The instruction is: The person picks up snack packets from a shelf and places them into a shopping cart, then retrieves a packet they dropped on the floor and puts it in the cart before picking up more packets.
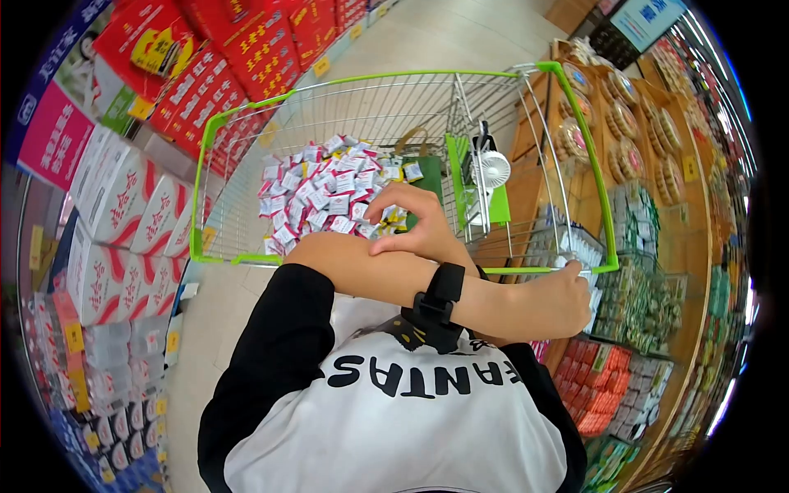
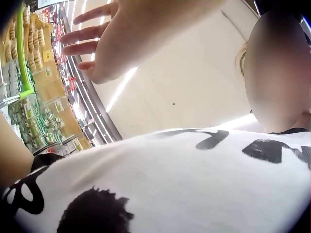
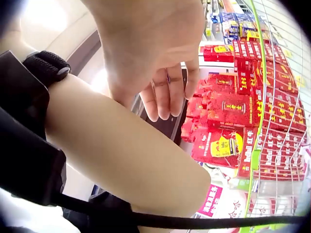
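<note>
In the head view, my left forearm crosses in front of my chest, with a black strap at the wrist. My left hand is beside the near right corner of a green-rimmed shopping cart. The left wrist view shows the fingers of that hand extended and holding nothing. My right hand lies against the left forearm, its thumb on the skin and its fingers loosely bent. Seen in the right wrist view, those fingers hang past the forearm's edge with nothing in them.
Small white-and-pink packets are heaped in the cart beside a green bag. A white mini fan is on the child seat. Red drink cartons and white cartons line the left; wooden shelves with packaged goods stand right.
</note>
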{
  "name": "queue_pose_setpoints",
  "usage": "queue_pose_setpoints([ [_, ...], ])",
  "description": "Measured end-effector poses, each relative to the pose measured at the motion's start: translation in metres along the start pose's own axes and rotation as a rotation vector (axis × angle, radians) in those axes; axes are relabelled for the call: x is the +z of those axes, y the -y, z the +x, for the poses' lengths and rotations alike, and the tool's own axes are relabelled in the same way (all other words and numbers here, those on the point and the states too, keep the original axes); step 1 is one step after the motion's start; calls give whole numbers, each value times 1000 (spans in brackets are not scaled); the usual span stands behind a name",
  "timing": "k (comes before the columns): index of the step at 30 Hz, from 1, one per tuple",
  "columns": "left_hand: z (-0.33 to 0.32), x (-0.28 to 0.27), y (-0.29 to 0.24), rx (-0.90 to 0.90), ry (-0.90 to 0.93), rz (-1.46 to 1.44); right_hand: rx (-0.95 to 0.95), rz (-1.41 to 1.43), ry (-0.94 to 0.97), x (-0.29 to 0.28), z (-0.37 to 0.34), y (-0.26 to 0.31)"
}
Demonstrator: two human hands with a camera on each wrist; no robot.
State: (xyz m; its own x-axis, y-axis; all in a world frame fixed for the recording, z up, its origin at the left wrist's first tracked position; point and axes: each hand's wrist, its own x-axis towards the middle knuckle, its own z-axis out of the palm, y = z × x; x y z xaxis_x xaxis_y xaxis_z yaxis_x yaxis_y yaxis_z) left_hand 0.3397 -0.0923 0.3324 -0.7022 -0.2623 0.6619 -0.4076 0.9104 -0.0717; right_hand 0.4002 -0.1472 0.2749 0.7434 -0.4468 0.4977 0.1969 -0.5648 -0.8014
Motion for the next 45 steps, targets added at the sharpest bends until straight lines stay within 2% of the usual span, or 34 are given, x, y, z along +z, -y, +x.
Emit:
queue_pose_setpoints([
  [5,3,10,-5,110,-33,-164,53,-87,-74,-13,-12,7],
  [8,5,11,-1,144,-17,-267,152,-122,-174,-12,-24,1],
  [10,5,19,1,168,17,-302,173,-215,-164,-17,-38,-6],
  [12,1,24,3,191,2,-340,374,-110,-358,-22,-57,-14],
  [13,-1,25,3,182,54,-403,424,-69,-437,-25,-64,-13],
  [14,-3,27,3,171,110,-464,431,-75,-436,-32,-71,-14],
  [16,-5,35,0,173,125,-472,479,-82,-600,-43,-87,-17],
  [26,32,54,-24,315,152,-402,433,-59,-894,-59,-144,3],
  [29,51,55,-34,376,163,-353,505,-89,-949,-64,-163,19],
  [34,72,65,-65,451,161,-282,532,-160,-1020,-74,-200,45],
  [36,76,71,-82,473,191,-330,466,-91,-1118,-77,-216,46],
  [38,79,75,-96,501,228,-374,461,-100,-1136,-74,-222,57],
  [42,89,74,-119,520,188,-372,488,-147,-1142,-70,-234,75],
  [45,93,78,-135,545,199,-346,436,-92,-1185,-72,-247,78],
])
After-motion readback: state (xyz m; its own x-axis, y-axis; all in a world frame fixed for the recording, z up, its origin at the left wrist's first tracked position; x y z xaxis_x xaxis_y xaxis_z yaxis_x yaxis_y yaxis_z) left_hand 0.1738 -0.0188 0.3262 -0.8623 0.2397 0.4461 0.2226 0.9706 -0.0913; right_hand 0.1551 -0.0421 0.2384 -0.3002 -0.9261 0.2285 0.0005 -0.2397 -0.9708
